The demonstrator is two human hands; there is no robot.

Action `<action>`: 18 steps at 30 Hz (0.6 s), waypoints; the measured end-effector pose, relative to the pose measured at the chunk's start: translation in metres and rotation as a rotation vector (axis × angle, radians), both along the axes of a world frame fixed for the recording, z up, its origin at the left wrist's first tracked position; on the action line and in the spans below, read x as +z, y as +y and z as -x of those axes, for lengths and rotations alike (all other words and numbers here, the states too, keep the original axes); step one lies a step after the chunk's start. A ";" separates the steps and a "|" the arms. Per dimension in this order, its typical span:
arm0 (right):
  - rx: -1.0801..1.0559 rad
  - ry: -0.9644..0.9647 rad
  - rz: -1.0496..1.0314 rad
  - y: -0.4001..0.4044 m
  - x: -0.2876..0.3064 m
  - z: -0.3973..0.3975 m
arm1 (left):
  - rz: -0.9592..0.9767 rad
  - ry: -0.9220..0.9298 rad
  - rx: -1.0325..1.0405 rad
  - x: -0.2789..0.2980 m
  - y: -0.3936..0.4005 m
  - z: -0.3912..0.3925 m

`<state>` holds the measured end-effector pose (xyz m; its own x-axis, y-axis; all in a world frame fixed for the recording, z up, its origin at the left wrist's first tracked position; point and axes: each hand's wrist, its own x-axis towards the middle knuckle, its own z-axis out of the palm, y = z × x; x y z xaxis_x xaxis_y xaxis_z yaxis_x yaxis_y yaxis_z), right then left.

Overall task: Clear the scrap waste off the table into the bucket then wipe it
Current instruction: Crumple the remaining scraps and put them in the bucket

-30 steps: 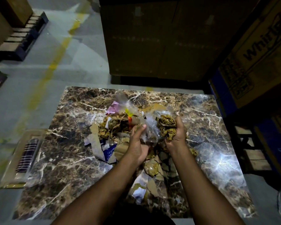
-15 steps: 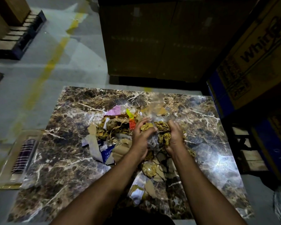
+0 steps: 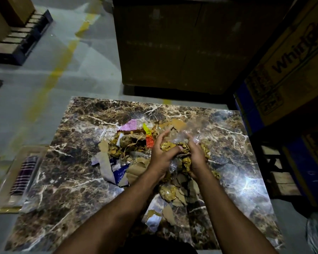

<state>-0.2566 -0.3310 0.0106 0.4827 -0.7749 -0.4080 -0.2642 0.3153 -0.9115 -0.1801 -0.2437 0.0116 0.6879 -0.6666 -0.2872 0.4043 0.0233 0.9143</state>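
Head view. I see both hands raised over the middle of the table (image 3: 66, 189), cupped toward each other round a wad (image 3: 174, 146) of crumpled brown paper and clear film. My left hand (image 3: 161, 156) curls its fingers over the wad's left side; my right hand (image 3: 195, 158) curls round its right side, so the wad sits between the palms. The remaining scrap (image 3: 125, 154) lies heaped just left of and below the grip, from the table's centre toward its near edge. A carton (image 3: 286, 70) stands beyond the far right corner.
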 end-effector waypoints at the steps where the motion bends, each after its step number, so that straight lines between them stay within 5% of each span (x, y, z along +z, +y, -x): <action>1: -0.011 -0.015 -0.006 0.000 -0.001 0.002 | -0.009 -0.037 -0.033 0.000 0.000 -0.001; 8: -0.192 -0.077 -0.137 -0.003 -0.005 0.007 | -0.068 -0.200 0.002 0.003 0.000 0.004; 18: -0.157 -0.295 -0.139 0.008 0.044 -0.001 | 0.120 -0.064 -0.006 0.036 0.009 0.003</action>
